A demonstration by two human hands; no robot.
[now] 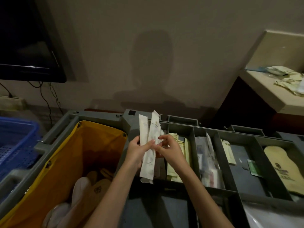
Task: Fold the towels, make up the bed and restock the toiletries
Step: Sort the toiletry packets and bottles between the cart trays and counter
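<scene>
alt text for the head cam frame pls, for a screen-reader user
Two bare hands, left hand and right hand, hold a few long white sachets above a grey housekeeping cart tray with divided compartments of toiletry packets. A yellow bag hangs at the cart's left, beside a blue basket.

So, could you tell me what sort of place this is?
Most likely a hotel guest room during housekeeping. A grey service cart holds sorted sachets, a yellow bag hangs in it, and a wall-mounted TV is nearby. Both hands hold white toiletry packets.
</scene>
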